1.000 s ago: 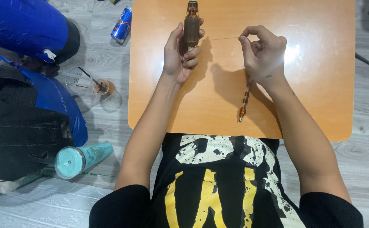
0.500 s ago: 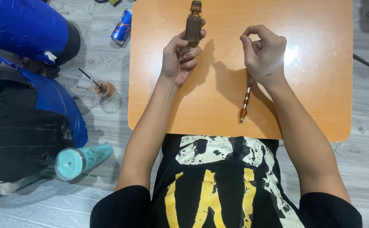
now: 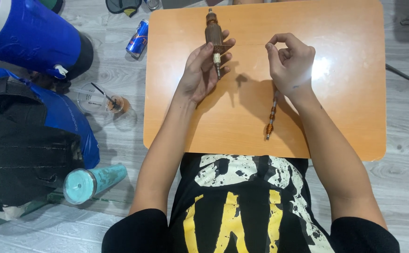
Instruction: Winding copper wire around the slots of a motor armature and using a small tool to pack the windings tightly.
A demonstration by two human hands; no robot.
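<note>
While the left hand (image 3: 200,70) grips a brown cylindrical motor armature (image 3: 213,33) upright at top centre, the right hand (image 3: 291,63) pinches fingertips, apparently empty, above a thin rusty shaft (image 3: 271,117) on the orange wooden table (image 3: 345,117).

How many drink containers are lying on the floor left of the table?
3: a blue can by the orange table's far left corner, a clear plastic cup beside the blue bag, a teal tumbler nearest the person. Others may be hidden.

On the table (image 3: 345,93), a motor armature (image 3: 213,35) lies left of a threaded shaft (image 3: 271,116).
</note>
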